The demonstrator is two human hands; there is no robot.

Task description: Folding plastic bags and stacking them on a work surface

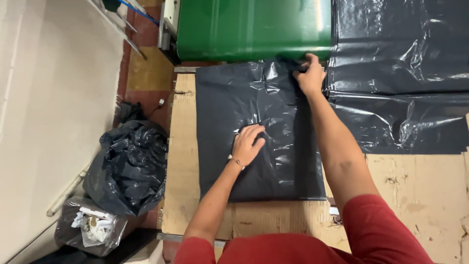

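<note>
Pale wall (53,98), red-tiled floor (146,34), cardboard-covered table (420,186).

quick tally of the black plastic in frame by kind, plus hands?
Flat black plastic sheets on the table: 2, one under the hands, one at right
Filled black bags on the floor: 1
Hands: 2, left hand, right hand
Total: 5

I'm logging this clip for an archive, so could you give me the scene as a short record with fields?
Setting: cardboard-covered table beside a green machine
Left hand: pressed flat on the middle of a black plastic bag
Right hand: gripping the bag's far edge
Bag state: spread flat, wrinkled
To the right: more black plastic sheeting, spread out
On the floor: heap of black bags; clear bag of crumpled waste
Clothing: red sleeves
</note>
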